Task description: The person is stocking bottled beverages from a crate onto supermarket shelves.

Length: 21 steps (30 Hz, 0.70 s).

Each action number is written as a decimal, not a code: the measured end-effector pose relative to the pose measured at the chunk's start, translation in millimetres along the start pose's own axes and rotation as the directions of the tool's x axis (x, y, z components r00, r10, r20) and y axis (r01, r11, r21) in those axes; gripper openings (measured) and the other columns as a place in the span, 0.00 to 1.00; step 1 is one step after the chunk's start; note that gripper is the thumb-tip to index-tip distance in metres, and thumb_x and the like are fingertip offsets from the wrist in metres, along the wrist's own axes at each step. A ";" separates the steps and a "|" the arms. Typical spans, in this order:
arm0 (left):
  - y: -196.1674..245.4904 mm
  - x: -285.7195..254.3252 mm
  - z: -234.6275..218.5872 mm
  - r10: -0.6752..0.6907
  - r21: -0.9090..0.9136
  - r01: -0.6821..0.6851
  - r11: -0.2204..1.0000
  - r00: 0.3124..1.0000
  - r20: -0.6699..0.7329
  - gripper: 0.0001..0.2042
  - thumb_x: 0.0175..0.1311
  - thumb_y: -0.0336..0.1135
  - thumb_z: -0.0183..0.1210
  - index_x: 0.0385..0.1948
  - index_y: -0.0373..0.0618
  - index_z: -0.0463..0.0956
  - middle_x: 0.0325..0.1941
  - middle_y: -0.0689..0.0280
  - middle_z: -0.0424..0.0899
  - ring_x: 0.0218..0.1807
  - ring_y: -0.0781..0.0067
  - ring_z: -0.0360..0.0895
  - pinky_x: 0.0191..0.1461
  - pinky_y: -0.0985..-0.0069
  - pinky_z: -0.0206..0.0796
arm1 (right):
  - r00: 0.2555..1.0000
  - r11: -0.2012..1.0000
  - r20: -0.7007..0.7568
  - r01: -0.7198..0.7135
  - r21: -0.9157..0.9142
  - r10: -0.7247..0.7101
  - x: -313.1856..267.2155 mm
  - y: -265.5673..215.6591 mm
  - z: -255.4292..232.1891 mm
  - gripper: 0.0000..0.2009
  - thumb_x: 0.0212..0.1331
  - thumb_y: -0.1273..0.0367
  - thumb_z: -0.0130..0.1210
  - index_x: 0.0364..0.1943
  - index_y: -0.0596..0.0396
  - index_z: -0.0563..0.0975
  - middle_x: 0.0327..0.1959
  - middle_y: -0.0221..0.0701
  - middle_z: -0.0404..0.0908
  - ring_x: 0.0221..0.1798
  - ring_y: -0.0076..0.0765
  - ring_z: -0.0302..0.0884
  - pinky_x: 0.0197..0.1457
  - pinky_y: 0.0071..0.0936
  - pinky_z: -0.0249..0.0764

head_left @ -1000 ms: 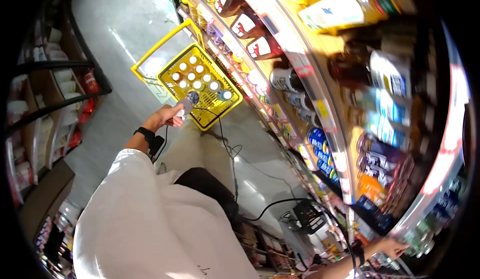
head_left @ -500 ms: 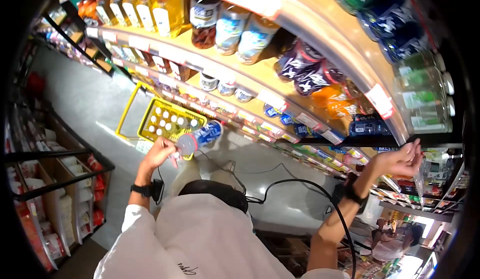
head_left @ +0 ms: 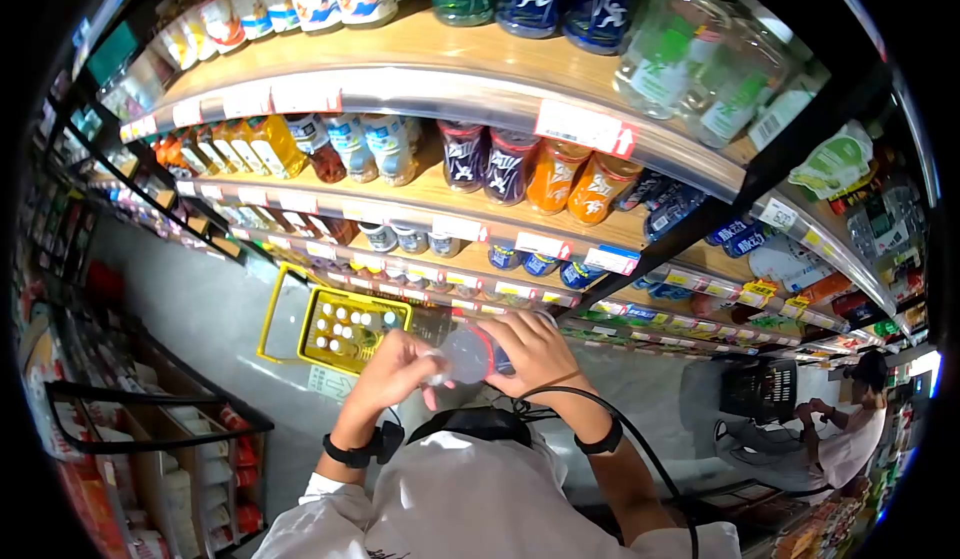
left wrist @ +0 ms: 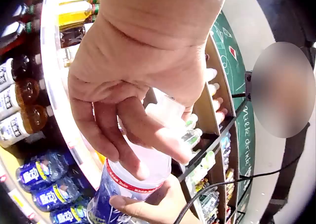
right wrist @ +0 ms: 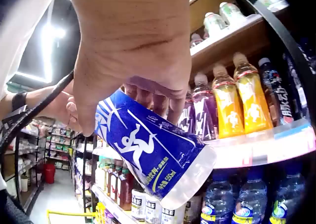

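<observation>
A clear drink bottle (head_left: 470, 354) with a blue label lies sideways in front of my chest, held by both hands. My left hand (head_left: 425, 359) curls its fingers over the bottle's clear end (left wrist: 143, 159). My right hand (head_left: 530, 349) wraps around the blue-labelled body (right wrist: 153, 155) from above, thumb underneath. In the right wrist view the bottle's other end points toward the shelves. Below my left hand, a yellow basket (head_left: 385, 364) stands on the floor, holding several capped bottles.
Drink shelves (head_left: 420, 79) packed with bottles curve across in front of me, with price tags on their edges. A dark rack (head_left: 130, 399) of goods stands at the left across the aisle. Another person (head_left: 850, 429) is at the far right. A black cable (head_left: 640, 439) runs from my right wrist.
My left hand lifted the bottle from above the basket to chest height. My right hand came down from the shelf side and took hold of the bottle. The view turned toward the shelves.
</observation>
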<state>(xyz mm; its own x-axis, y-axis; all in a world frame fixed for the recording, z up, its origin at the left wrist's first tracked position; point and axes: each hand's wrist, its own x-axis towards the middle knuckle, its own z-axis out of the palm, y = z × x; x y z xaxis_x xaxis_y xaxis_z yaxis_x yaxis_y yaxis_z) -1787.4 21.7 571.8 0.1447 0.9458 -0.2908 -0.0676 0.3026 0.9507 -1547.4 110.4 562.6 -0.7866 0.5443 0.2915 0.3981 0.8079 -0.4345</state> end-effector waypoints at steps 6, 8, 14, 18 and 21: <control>25.0 4.3 44.7 0.062 0.092 -0.070 0.993 0.995 0.081 0.14 0.72 0.36 0.59 0.35 0.31 0.82 0.28 0.62 0.86 0.28 0.74 0.85 0.34 0.79 0.73 | 0.974 0.991 -0.185 -0.119 0.062 0.129 -33.3 6.2 -12.8 0.33 0.44 0.64 0.73 0.59 0.53 0.75 0.55 0.40 0.81 0.57 0.51 0.80 0.56 0.43 0.79; 16.2 8.9 45.8 0.253 -0.050 -0.248 0.967 0.942 0.222 0.11 0.78 0.36 0.54 0.42 0.35 0.77 0.34 0.63 0.86 0.41 0.77 0.84 0.47 0.77 0.73 | 0.922 0.966 -0.298 -0.215 0.140 0.249 -43.1 13.7 -6.9 0.32 0.45 0.65 0.74 0.58 0.54 0.76 0.54 0.41 0.83 0.52 0.54 0.83 0.52 0.41 0.81; 17.0 21.4 69.9 0.402 0.242 -0.404 0.882 0.914 0.060 0.20 0.60 0.34 0.73 0.49 0.40 0.75 0.46 0.65 0.84 0.49 0.74 0.82 0.57 0.71 0.74 | 0.705 0.810 -0.543 -0.076 0.581 0.456 -45.1 11.3 -23.8 0.31 0.44 0.67 0.79 0.54 0.60 0.76 0.46 0.37 0.86 0.47 0.33 0.86 0.51 0.31 0.81; 42.0 28.0 91.7 0.649 0.703 -0.510 0.495 0.755 0.091 0.40 0.46 0.45 0.81 0.60 0.40 0.69 0.56 0.54 0.80 0.58 0.54 0.80 0.60 0.64 0.74 | 0.622 0.532 -0.458 0.079 0.843 0.635 -36.3 -2.0 -38.6 0.25 0.54 0.74 0.73 0.55 0.61 0.75 0.50 0.32 0.83 0.50 0.24 0.81 0.55 0.24 0.77; 31.6 39.1 107.2 0.659 0.800 -0.492 0.343 0.733 0.168 0.42 0.45 0.53 0.79 0.58 0.36 0.70 0.49 0.48 0.80 0.49 0.43 0.79 0.51 0.56 0.72 | 0.621 0.429 -0.336 -0.002 0.903 0.709 -30.8 -9.9 -44.6 0.20 0.56 0.75 0.72 0.52 0.62 0.77 0.49 0.30 0.83 0.48 0.20 0.80 0.53 0.21 0.76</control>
<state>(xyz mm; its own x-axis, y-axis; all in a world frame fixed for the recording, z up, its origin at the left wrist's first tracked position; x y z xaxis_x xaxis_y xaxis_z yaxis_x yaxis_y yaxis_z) -1678.1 55.6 602.0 0.2271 0.8732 0.4313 0.6958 -0.4554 0.5555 -1506.1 95.7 595.9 -0.0475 0.9861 0.1591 -0.2539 0.1422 -0.9567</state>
